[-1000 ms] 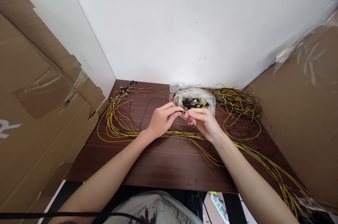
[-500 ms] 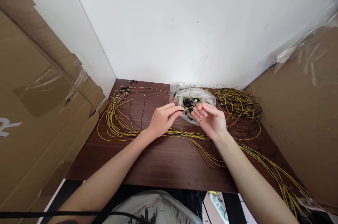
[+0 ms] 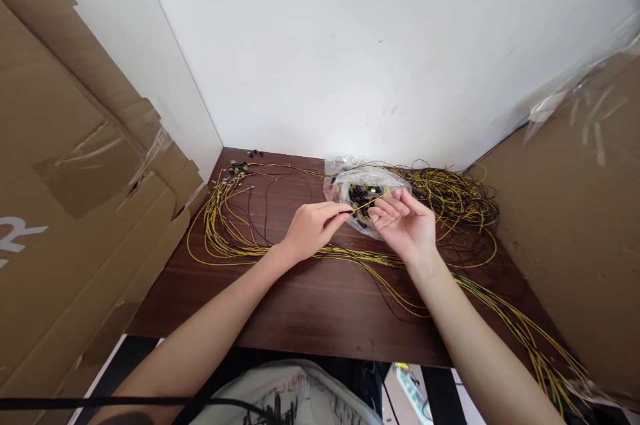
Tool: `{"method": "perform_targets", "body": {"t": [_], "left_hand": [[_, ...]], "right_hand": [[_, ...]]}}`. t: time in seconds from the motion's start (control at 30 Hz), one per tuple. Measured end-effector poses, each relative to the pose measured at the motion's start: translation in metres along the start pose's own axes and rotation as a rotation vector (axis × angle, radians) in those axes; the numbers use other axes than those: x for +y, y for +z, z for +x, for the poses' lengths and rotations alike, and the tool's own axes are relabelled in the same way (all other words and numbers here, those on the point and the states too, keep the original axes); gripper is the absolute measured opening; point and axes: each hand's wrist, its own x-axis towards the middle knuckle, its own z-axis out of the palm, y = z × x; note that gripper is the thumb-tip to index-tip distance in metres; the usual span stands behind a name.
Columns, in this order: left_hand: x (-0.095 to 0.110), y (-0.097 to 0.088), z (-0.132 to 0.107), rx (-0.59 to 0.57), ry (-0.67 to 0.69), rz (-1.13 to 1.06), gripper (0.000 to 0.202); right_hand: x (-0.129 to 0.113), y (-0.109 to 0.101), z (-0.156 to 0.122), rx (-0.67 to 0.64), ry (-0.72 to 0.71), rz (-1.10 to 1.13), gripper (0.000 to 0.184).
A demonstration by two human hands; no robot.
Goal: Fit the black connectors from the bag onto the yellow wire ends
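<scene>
My left hand pinches a small black piece at its fingertips, mostly hidden by the fingers. A yellow wire runs from that piece to my right hand, whose thumb and forefinger are closed on it. Just behind both hands sits a clear plastic bag lying open, with black and yellow small parts inside. Beneath my wrists a long bundle of yellow and black wires stretches across the brown tabletop.
A tangled heap of yellow and black wire lies at the back right. Several loose black parts rest at the back left. Cardboard stands on the left and right, with a white wall behind. A power strip shows below the table.
My right hand has moved slightly right and up, drawing away from my left hand, and more of the yellow wire shows between them. The whole view has shifted slightly.
</scene>
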Motion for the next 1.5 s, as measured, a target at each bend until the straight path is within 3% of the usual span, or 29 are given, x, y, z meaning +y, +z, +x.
{"method": "perform_targets", "body": {"t": [0.17, 0.27, 0.37, 0.47, 0.6, 0.7, 0.77, 1.07, 1.5], "left_hand": [[-0.001, 0.002, -0.002, -0.008, 0.018, 0.013, 0.023], [-0.002, 0.002, -0.003, -0.038, 0.028, 0.06, 0.023], [-0.003, 0.002, -0.005, -0.056, 0.035, 0.112, 0.024], [-0.003, 0.001, -0.005, -0.07, 0.038, 0.146, 0.024], [-0.002, 0.001, -0.005, -0.084, 0.031, 0.18, 0.025], [-0.002, 0.0, -0.005, -0.072, 0.021, 0.193, 0.026], [-0.002, -0.001, -0.005, -0.068, 0.019, 0.2, 0.027], [-0.003, -0.004, -0.002, -0.068, -0.036, 0.196, 0.025], [-0.003, -0.002, 0.001, -0.063, -0.06, 0.117, 0.027]], "right_hand": [[-0.001, -0.003, 0.001, 0.034, 0.007, 0.113, 0.007], [0.0, -0.004, 0.003, 0.043, 0.047, 0.035, 0.004], [0.002, -0.004, 0.004, 0.079, 0.064, -0.129, 0.012], [0.008, -0.004, 0.002, 0.077, 0.017, -0.428, 0.023], [0.019, -0.003, -0.004, 0.001, -0.257, -1.037, 0.035], [0.025, -0.003, -0.007, -0.072, -0.465, -1.418, 0.019], [0.026, -0.003, -0.007, -0.127, -0.532, -1.529, 0.012], [0.017, -0.007, -0.004, -0.17, -0.547, -1.633, 0.012], [0.015, -0.003, -0.005, 0.044, -0.629, -1.572, 0.012]]}}
